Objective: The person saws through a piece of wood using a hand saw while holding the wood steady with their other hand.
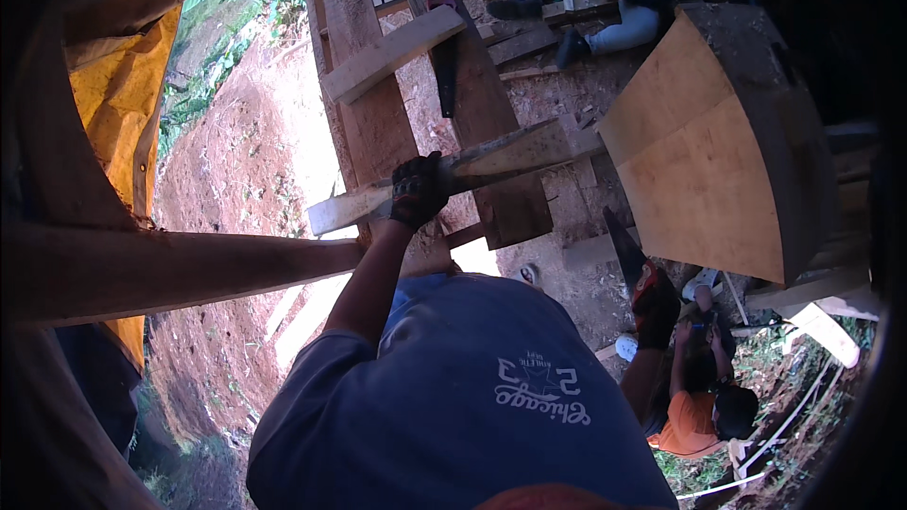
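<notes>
My left hand (419, 191), in a black glove, presses on a rough wooden board (515, 157) that lies crosswise over two thick planks. Its fingers are curled over the board's top and edge. On the right, my gloved right hand (654, 307) is closed round the handle of a handsaw (624, 247). The dark blade points up and away, apart from the board. A second handsaw (444, 76) with a dark blade rests against the plank (487, 113) farther off. Beyond my left hand, a short wooden block (392, 52) lies across the planks.
At the right stands a large plywood-faced box (704, 156). A seated person (614, 0) is at the far side among scrap wood; another in orange (694, 420) crouches at lower right. A wooden beam (189, 269) crosses on the left, near a yellow tarp (123, 104).
</notes>
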Action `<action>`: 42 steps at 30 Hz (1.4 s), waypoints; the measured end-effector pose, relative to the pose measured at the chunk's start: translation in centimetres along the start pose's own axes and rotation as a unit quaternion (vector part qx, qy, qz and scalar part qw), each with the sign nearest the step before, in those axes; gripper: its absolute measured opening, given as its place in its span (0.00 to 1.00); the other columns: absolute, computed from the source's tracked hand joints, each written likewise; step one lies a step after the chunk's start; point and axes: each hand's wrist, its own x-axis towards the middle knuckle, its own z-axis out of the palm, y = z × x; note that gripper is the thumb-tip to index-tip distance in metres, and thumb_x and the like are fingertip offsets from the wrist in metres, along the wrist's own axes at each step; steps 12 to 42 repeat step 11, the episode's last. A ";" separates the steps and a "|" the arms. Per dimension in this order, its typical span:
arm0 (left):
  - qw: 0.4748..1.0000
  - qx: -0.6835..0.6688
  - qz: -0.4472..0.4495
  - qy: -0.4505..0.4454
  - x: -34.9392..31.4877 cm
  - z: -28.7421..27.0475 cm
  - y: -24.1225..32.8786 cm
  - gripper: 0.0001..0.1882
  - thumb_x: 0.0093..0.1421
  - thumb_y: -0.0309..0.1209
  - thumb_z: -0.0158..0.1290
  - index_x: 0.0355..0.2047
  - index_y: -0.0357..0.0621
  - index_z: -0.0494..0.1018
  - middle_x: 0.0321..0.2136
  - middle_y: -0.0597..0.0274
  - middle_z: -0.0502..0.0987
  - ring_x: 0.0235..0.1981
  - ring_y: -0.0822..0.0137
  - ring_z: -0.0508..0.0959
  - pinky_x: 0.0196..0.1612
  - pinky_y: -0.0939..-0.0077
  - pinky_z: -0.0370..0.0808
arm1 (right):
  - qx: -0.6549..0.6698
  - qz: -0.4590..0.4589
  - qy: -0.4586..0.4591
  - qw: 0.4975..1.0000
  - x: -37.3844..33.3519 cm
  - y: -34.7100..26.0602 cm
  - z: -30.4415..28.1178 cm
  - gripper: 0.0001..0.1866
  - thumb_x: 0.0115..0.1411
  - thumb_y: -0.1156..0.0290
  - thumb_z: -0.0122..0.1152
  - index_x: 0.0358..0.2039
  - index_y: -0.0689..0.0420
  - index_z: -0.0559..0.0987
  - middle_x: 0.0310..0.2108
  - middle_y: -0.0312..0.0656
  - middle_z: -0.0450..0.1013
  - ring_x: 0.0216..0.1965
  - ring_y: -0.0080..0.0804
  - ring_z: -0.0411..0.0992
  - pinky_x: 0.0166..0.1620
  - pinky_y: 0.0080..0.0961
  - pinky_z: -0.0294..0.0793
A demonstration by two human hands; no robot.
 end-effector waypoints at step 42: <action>0.998 0.023 -0.041 -0.033 7.0 1.2 -2.2 0.43 0.51 0.41 0.71 0.66 0.45 0.71 0.54 0.46 0.77 0.58 0.41 0.77 0.61 0.42 0.75 | -0.410 -0.103 -0.142 0.895 3.7 20.8 -5.5 0.12 0.70 0.56 0.68 0.46 0.49 0.88 0.32 0.40 0.82 0.32 0.36 0.82 0.34 0.36 0.80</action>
